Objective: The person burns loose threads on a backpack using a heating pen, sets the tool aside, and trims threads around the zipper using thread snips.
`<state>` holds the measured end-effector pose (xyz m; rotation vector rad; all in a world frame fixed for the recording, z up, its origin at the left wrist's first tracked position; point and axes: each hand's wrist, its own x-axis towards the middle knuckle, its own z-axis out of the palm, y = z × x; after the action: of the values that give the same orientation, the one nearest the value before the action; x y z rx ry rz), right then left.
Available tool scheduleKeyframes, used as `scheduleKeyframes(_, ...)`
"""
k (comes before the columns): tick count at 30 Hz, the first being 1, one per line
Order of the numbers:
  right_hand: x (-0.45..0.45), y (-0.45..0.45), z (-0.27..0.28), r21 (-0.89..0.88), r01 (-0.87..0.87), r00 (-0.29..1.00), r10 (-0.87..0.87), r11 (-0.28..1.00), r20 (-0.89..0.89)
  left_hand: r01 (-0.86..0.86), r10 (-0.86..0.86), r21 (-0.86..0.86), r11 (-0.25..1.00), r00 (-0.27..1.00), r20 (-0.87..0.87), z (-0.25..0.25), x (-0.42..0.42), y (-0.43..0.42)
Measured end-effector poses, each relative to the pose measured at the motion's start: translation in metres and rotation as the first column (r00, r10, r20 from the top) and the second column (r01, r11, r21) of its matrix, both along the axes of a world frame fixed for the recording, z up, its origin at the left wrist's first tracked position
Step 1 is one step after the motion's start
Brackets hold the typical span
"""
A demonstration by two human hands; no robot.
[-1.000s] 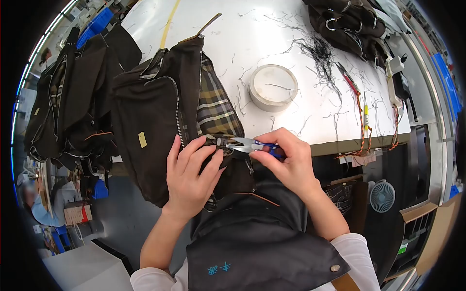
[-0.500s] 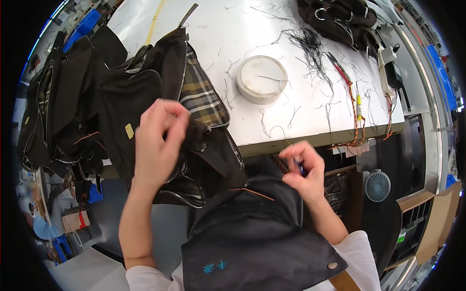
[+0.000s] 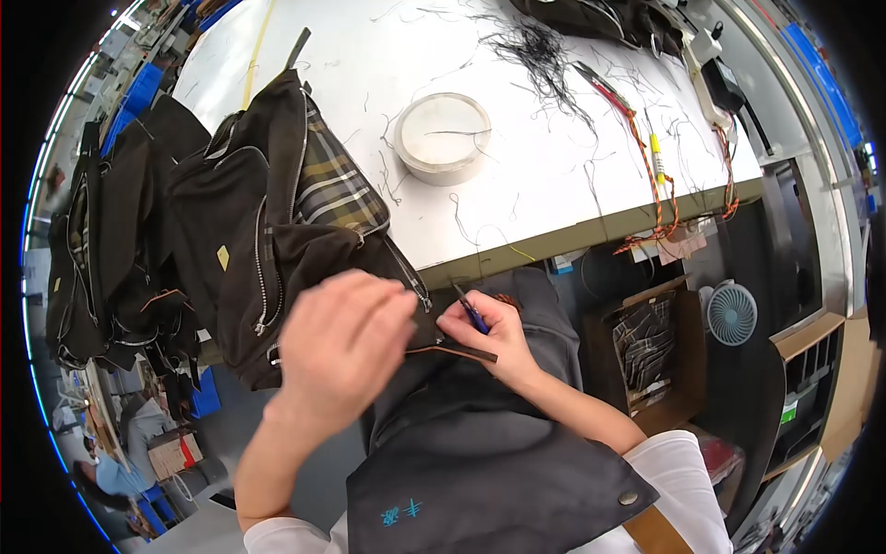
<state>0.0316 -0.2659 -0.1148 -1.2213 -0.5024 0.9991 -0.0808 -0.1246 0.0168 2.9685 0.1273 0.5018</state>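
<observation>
A dark brown bag (image 3: 235,185) with open zips and a plaid lining (image 3: 340,180) hangs over the table's front edge. My left hand (image 3: 346,346) is above its lower part, back of the hand up. Motion blurs its fingers, and whether they touch the cloth is hidden. My right hand (image 3: 494,332) is closed on a small pointed tool with a blue handle (image 3: 475,317), which looks like thread snips. Its dark tip points up and left, beside the bag's lower corner. A narrow brown strap end (image 3: 471,352) lies just under that hand.
On the white table (image 3: 305,37) stand a round tape roll (image 3: 443,138), a heap of black threads (image 3: 535,60), red-handled snips (image 3: 604,90) and a yellow pen-like tool (image 3: 657,157). More dark bags (image 3: 138,203) hang at left. A box of plaid pieces (image 3: 646,346) and a fan (image 3: 732,314) are at right.
My right hand has moved left to the bag's lower corner with the blue-handled tool. My left hand has come down and turned its back upward. The view has shifted right.
</observation>
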Motion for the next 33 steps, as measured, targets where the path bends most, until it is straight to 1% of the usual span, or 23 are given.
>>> scheduleKeyframes(1,-0.002,0.0,-0.002,0.026,0.025,1.0,-0.025,0.999,0.003,-0.003,-0.007,-0.102,0.995,0.996,-0.092,-0.004,-0.002,-0.008)
scheduleKeyframes(2,-0.002,-0.003,0.0,-0.006,0.063,0.998,-0.063,0.998,-0.006,-0.026,0.008,-0.11,0.994,0.986,-0.167,-0.006,-0.002,-0.01)
scheduleKeyframes(3,0.002,-0.007,0.0,-0.003,0.104,0.993,-0.104,0.995,0.053,-0.025,0.008,-0.078,0.997,0.976,-0.217,-0.006,0.0,-0.01)
scheduleKeyframes(5,0.017,-0.012,0.018,0.073,0.205,0.977,-0.209,0.976,0.05,-0.022,0.017,-0.013,1.0,0.951,-0.308,-0.004,0.004,-0.008)
scheduleKeyframes(7,0.039,-0.01,0.038,0.072,0.327,0.907,-0.334,0.942,0.258,0.013,0.0,0.035,0.999,0.934,-0.356,-0.011,0.01,-0.003)
scheduleKeyframes(8,0.05,-0.007,0.048,0.038,0.396,0.828,-0.375,0.917,0.418,0.033,-0.009,0.057,0.998,0.928,-0.372,-0.015,0.013,0.001)
scheduleKeyframes(9,0.057,-0.004,0.049,0.035,0.378,0.795,-0.343,0.925,0.501,0.052,-0.017,0.08,0.995,0.922,-0.387,-0.017,0.015,0.003)
scheduleKeyframes(10,0.064,-0.001,0.05,0.033,0.363,0.753,-0.314,0.931,0.579,0.052,-0.024,0.065,0.997,0.929,-0.37,-0.017,0.016,0.004)
scheduleKeyframes(11,0.066,-0.002,0.062,-0.135,0.29,0.782,-0.153,0.947,0.605,0.064,-0.041,0.057,0.996,0.937,-0.346,-0.018,0.016,0.006)
scheduleKeyframes(13,0.051,0.008,0.047,0.019,0.158,0.828,-0.143,0.987,0.543,0.083,-0.066,0.043,0.996,0.952,-0.298,-0.019,0.013,0.01)
scheduleKeyframes(15,0.034,0.014,0.043,-0.027,0.031,0.859,-0.013,0.999,0.512,0.08,-0.073,0.018,0.997,0.967,-0.242,-0.019,0.011,0.015)
scheduleKeyframes(17,0.019,0.027,0.028,0.125,0.047,0.871,-0.102,0.991,0.481,0.082,-0.08,0.0,0.997,0.978,-0.194,-0.018,0.009,0.018)
scheduleKeyframes(18,0.016,0.026,0.026,0.05,0.018,0.913,-0.037,0.999,0.407,0.086,-0.085,-0.002,0.996,0.981,-0.172,-0.016,0.01,0.02)
scheduleKeyframes(21,0.025,0.024,0.041,-0.085,-0.002,0.959,0.026,0.996,0.282,0.096,-0.1,-0.037,0.995,0.987,-0.125,-0.008,0.016,0.033)
scheduleKeyframes(22,0.027,0.029,0.04,0.053,0.111,0.94,-0.122,0.992,0.32,0.112,-0.115,-0.037,0.993,0.988,-0.107,-0.003,0.021,0.039)
scheduleKeyframes(23,0.033,0.028,0.044,0.058,0.159,0.955,-0.169,0.986,0.244,0.118,-0.122,-0.046,0.992,0.99,-0.076,0.0,0.025,0.044)
scheduleKeyframes(25,0.043,0.024,0.06,-0.057,0.223,0.975,-0.221,0.973,0.04,0.128,-0.134,-0.083,0.988,0.989,-0.07,0.005,0.03,0.052)
scheduleKeyframes(26,0.048,0.023,0.058,-0.059,0.211,0.977,-0.208,0.976,0.047,0.124,-0.131,-0.113,0.986,0.989,-0.063,0.005,0.031,0.053)
scheduleKeyframes(29,0.037,0.031,0.046,0.075,0.2,0.974,-0.207,0.977,0.094,0.121,-0.131,-0.189,0.975,0.99,-0.044,-0.004,0.027,0.055)
scheduleKeyframes(30,0.031,0.031,0.048,0.077,0.194,0.969,-0.203,0.978,0.142,0.118,-0.126,-0.206,0.971,0.992,-0.028,-0.008,0.025,0.055)
scheduleKeyframes(31,0.029,0.029,0.045,0.036,0.089,0.982,-0.094,0.995,0.164,0.111,-0.117,-0.227,0.967,0.993,-0.011,-0.013,0.023,0.055)
scheduleKeyframes(33,0.021,0.034,0.044,0.049,0.042,0.995,-0.046,0.998,0.092,0.098,-0.097,-0.235,0.967,0.995,0.016,-0.019,0.019,0.053)
